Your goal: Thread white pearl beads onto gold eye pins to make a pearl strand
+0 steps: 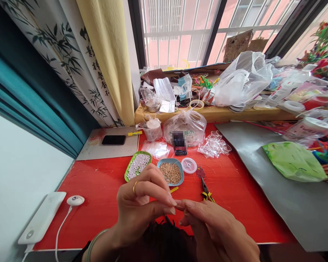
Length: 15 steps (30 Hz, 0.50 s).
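Observation:
My left hand (142, 203) and my right hand (210, 225) meet low in the middle of the head view, fingertips pinched together on something too small to make out. A ring sits on a left finger and a green bangle on that wrist. Just beyond the hands lie a green tray of white pearl beads (138, 165), a blue dish of small gold beads (171, 172), a round spool of clear thread (189, 165) and yellow-handled pliers (206, 190). A dark object lies under my hands.
The red table (98, 196) carries a black phone (113, 139), plastic bags (184, 127), a white power bank with cable (42, 217) and a grey mat (289, 189) with a green bag (293, 162). A cluttered shelf runs along the window.

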{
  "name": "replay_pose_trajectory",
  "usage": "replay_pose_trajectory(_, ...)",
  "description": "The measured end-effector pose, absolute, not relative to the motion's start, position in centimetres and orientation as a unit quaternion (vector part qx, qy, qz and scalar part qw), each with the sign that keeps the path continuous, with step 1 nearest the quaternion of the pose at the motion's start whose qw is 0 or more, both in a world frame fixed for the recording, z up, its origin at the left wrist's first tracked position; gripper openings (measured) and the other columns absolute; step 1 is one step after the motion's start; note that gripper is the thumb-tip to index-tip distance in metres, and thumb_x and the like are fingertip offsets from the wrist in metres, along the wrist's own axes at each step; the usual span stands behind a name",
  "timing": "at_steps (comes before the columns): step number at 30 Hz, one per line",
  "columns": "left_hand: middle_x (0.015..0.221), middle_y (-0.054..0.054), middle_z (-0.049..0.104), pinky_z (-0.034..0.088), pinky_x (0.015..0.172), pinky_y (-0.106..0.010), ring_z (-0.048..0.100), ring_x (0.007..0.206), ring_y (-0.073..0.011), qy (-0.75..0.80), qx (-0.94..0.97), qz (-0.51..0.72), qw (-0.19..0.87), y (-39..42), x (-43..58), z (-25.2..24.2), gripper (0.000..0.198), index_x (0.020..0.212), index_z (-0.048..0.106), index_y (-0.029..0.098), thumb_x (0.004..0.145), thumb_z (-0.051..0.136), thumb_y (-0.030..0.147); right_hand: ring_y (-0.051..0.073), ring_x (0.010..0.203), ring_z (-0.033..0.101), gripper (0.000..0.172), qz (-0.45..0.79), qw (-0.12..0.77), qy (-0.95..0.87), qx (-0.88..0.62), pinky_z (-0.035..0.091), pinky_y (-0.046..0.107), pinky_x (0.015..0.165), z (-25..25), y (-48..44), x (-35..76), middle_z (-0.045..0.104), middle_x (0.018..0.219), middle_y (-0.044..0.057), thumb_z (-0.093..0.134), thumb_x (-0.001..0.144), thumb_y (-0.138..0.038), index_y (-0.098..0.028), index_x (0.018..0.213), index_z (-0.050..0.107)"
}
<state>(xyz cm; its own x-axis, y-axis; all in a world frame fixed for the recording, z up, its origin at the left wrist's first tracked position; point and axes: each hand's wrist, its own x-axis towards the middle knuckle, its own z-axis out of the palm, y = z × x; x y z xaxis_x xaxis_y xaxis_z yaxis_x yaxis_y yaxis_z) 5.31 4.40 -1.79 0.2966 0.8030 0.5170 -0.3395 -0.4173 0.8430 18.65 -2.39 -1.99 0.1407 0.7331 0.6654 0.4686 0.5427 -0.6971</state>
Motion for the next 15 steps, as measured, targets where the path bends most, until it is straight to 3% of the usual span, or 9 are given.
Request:
replay_pose_trajectory(8,0.062,0.003,0.06,0.038,0.06,-0.029,0.047,0.064,-0.015,0.162,0.612,0.531,0.564,4.35,4.86,-1.86,0.013,0.085,0.073,0.037,0.075,0.071,0.028,0.01,0.046,0.061,0.025,0.133,0.6,-0.633,-0.47,0.051,0.022,0.046,-2.3,-2.57,18.12,0.07,0.064,-0.003,0.053,0.087,-0.013,-0.029,0.105,0.059)
replay_pose_trajectory(15,0.063,0.002,0.062,0.039,0.059,-0.03,0.048,0.065,-0.016,0.16,0.582,0.519,0.606,4.23,4.81,-1.98,0.013,0.081,0.074,0.038,0.072,0.073,0.029,0.01,0.052,0.064,0.038,0.14,0.588,-0.649,-0.461,0.053,0.022,0.05,-1.97,-2.88,18.34,0.074,0.078,-0.003,0.056,0.083,-0.006,-0.031,0.111,0.057)
